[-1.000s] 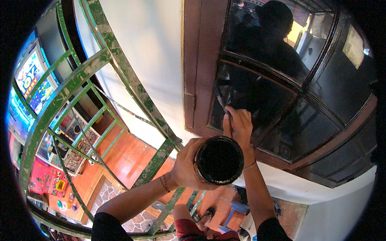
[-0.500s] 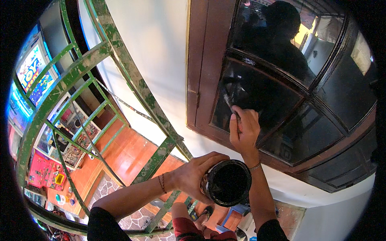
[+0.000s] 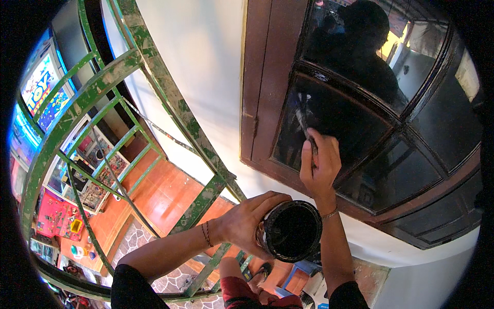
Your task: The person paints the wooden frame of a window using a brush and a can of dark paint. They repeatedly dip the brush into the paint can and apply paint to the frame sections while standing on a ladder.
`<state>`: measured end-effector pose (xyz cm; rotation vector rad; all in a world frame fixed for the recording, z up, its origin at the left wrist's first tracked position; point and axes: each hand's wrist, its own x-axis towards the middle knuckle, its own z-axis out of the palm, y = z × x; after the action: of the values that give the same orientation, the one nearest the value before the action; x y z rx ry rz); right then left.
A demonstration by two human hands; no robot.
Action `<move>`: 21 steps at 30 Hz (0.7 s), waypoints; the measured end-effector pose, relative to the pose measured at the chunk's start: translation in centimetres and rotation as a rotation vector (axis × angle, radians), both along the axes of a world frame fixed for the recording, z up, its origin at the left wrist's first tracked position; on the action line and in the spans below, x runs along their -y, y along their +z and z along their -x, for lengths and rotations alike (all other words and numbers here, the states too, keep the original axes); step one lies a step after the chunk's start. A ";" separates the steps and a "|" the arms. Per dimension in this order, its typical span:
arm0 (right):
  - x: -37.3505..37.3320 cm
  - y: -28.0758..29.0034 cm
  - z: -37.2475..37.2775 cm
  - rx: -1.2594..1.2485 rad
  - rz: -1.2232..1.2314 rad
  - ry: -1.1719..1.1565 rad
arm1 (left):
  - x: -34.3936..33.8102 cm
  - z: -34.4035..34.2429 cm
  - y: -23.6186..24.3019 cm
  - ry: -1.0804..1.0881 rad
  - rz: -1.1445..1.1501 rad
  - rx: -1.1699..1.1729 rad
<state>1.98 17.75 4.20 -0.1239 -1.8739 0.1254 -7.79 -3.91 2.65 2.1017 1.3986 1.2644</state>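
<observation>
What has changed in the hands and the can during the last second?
The left hand lowered the paint can and moved it right. The right hand stayed raised at the window, gripping the brush. Neither hand let go of anything.

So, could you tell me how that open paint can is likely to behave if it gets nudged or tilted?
The paint can is lidless and looks wet and dark inside, so tilting would probably spill. The left hand grips only its side; smeared walls may be slippery.

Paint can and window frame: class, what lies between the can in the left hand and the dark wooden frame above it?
In the head view, the right hand with its brush rises between the paint can and the window frame, over a strip of white wall.
</observation>
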 end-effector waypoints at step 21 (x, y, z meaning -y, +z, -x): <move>0.2 4.2 0.0 0.130 0.006 -0.006 | 0.1 0.0 0.2 0.033 -0.003 -0.029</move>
<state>1.96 17.56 8.45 -0.1446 -2.0031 0.1219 -7.74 -3.99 2.88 2.1160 1.4499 1.2542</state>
